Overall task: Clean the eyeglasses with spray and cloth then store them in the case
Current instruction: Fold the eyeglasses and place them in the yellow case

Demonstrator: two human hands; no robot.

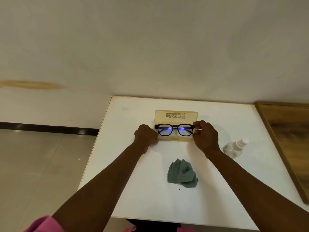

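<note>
Eyeglasses (174,129) over the open yellow case (176,116), both arms outstretched, left hand (147,136) and right hand (206,137) each gripping a frame end.

case lid (176,115), print upside down, illegible

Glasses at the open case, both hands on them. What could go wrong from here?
1. The eyeglasses may sit crooked in the case, so the lid could pinch the frame.
2. The right hand pinches near a lens; it may smudge.
3. The spray bottle stands by the right forearm and could get knocked.
</note>
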